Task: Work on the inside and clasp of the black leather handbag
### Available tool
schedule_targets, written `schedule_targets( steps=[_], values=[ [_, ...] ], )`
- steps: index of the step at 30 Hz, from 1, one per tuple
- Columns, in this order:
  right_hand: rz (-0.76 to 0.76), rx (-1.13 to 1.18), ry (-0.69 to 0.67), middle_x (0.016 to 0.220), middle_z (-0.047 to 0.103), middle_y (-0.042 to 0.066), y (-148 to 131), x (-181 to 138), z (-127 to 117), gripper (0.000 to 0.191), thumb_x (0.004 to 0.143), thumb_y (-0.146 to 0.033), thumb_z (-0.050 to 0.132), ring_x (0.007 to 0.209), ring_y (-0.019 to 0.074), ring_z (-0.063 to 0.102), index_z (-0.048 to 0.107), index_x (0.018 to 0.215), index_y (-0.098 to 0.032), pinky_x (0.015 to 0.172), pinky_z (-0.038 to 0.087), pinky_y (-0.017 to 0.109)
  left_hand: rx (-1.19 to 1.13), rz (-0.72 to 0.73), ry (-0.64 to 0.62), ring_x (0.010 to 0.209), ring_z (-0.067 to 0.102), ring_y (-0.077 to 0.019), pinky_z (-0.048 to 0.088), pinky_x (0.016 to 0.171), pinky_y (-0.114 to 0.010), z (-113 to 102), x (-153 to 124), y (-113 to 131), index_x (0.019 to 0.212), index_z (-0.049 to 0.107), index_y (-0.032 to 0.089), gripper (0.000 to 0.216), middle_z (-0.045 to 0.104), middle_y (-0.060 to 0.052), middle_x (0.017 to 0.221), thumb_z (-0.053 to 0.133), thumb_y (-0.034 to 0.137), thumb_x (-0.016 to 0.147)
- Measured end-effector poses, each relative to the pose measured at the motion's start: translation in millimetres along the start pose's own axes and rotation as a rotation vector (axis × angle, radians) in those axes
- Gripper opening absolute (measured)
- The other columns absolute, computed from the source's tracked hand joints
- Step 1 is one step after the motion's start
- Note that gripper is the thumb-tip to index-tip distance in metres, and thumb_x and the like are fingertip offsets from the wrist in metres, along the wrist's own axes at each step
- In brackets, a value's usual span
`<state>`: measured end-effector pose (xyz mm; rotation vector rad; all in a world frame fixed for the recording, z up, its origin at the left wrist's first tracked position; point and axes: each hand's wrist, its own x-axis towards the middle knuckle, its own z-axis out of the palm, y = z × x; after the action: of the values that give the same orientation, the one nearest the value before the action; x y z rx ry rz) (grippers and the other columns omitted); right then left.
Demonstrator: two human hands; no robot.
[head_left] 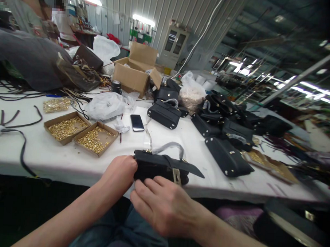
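Both hands sit low in the frame's centre, on one small black bag [163,166] at the near edge of the white table [56,155]. My left hand [119,176] is closed around the bag's left end, fingers curled behind it so I cannot see their tips. My right hand [164,205] lies under and in front of the bag, fingers spread along its lower front edge and touching it, not clenched. The bag lies on its side between the two hands, its flap [187,167] sticking out to the right, a gold clasp plate [176,175] just above my right fingers and a grey-wrapped handle [169,147] arching over its far side. I judge this as the handling step on a bag just taken up: steadying it and checking or fitting the hardware near the clasp. Any next move calls for a firm hold by the left hand while the right fingers work at the clasp, keeping the flap from folding under. Finished-looking black bags [226,159] lie to the right of centre, two trays of gold fittings [81,132] sit at left centre, and a phone [137,122] lies beyond the bag, all well apart from my hands.
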<state>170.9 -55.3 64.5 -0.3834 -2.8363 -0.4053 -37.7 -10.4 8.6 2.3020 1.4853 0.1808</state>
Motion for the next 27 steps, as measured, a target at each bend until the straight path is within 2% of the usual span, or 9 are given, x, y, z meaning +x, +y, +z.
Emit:
schedule_targets(
  steps=[3, 5, 9, 12, 14, 17, 22, 25, 27],
  values=[
    [-0.136, -0.057, 0.094, 0.116, 0.080, 0.008, 34.7, -11.3, 2.9, 0.022, 0.112, -0.022, 0.058, 0.088, 0.0206, 0.072, 0.075, 0.123, -0.015, 0.075, 0.057, 0.037, 0.037, 0.032, 0.029, 0.091, 0.079, -0.0329, 0.058, 0.081, -0.040, 5.9, -1.3, -1.6, 0.093, 0.078, 0.015, 0.030, 0.081, -0.016, 0.097, 0.053, 0.000, 0.088],
    [-0.131, -0.084, 0.171, 0.119, 0.080, 0.009, 64.0, -11.2, 5.3, 0.023, 0.114, -0.021, 0.054, 0.093, 0.0202, 0.073, 0.073, 0.127, -0.016, 0.079, 0.056, 0.036, 0.061, 0.074, 0.035, 0.095, 0.080, -0.0341, 0.059, 0.083, -0.041, 8.9, -0.5, -2.4, 0.093, 0.077, 0.015, 0.033, 0.082, -0.016, 0.099, 0.050, -0.002, 0.087],
    [0.106, -0.100, 0.240, 0.120, 0.078, 0.007, 114.0, 13.2, 18.0, 0.026, 0.116, -0.017, 0.047, 0.102, 0.0194, 0.071, 0.068, 0.130, -0.019, 0.085, 0.052, 0.034, 0.108, 0.147, 0.007, 0.096, 0.080, -0.0348, 0.061, 0.083, -0.042, 11.2, -0.8, -2.0, 0.097, 0.077, 0.015, 0.038, 0.081, -0.016, 0.101, 0.048, -0.005, 0.084],
    [0.247, -0.231, 0.271, 0.114, 0.076, 0.010, 134.2, 32.5, 35.8, 0.027, 0.117, -0.016, 0.045, 0.101, 0.0227, 0.067, 0.071, 0.126, -0.016, 0.089, 0.049, 0.038, 0.151, 0.160, -0.003, 0.094, 0.079, -0.0354, 0.062, 0.082, -0.044, 11.6, -6.2, -3.0, 0.101, 0.077, 0.014, 0.036, 0.079, -0.017, 0.098, 0.048, -0.003, 0.087],
    [0.153, -0.291, 0.284, 0.111, 0.076, 0.009, 136.0, 35.8, 46.9, 0.025, 0.117, -0.017, 0.049, 0.100, 0.0228, 0.066, 0.072, 0.125, -0.015, 0.094, 0.048, 0.041, 0.179, 0.151, 0.009, 0.093, 0.079, -0.0345, 0.062, 0.082, -0.044, 12.4, -11.4, -4.8, 0.102, 0.076, 0.014, 0.034, 0.078, -0.016, 0.097, 0.047, -0.002, 0.091],
    [-0.082, -0.298, 0.339, 0.116, 0.078, 0.006, 121.6, 27.3, 53.0, 0.022, 0.114, -0.016, 0.057, 0.106, 0.0209, 0.066, 0.073, 0.129, -0.016, 0.104, 0.046, 0.042, 0.200, 0.139, 0.034, 0.092, 0.078, -0.0327, 0.062, 0.081, -0.042, 15.1, -18.0, -8.1, 0.101, 0.074, 0.015, 0.032, 0.077, -0.014, 0.096, 0.049, -0.001, 0.091],
    [-0.274, -0.256, 0.418, 0.131, 0.076, 0.006, 93.4, 7.1, 36.4, 0.021, 0.112, -0.022, 0.062, 0.122, 0.0209, 0.065, 0.078, 0.124, -0.020, 0.096, 0.047, 0.038, 0.160, 0.163, 0.061, 0.091, 0.076, -0.0298, 0.061, 0.084, -0.040, 19.1, -19.9, -14.1, 0.098, 0.074, 0.015, 0.032, 0.077, -0.012, 0.095, 0.052, -0.005, 0.085],
    [-0.408, -0.159, 0.287, 0.126, 0.075, 0.009, 89.1, -0.6, 34.7, 0.020, 0.112, -0.023, 0.062, 0.106, 0.0202, 0.067, 0.076, 0.124, -0.018, 0.087, 0.050, 0.036, 0.159, 0.202, 0.072, 0.088, 0.074, -0.0284, 0.060, 0.083, -0.040, 19.9, -20.8, -16.7, 0.093, 0.072, 0.015, 0.029, 0.075, -0.012, 0.094, 0.053, -0.006, 0.084],
    [-0.367, -0.048, 0.105, 0.114, 0.074, 0.009, 87.3, -5.1, 40.1, 0.020, 0.114, -0.020, 0.058, 0.094, 0.0190, 0.066, 0.074, 0.124, -0.014, 0.081, 0.051, 0.034, 0.158, 0.221, 0.093, 0.087, 0.072, -0.0279, 0.060, 0.082, -0.040, 21.1, -23.9, -17.1, 0.096, 0.072, 0.015, 0.030, 0.073, -0.011, 0.095, 0.053, -0.006, 0.086]
  ],
)
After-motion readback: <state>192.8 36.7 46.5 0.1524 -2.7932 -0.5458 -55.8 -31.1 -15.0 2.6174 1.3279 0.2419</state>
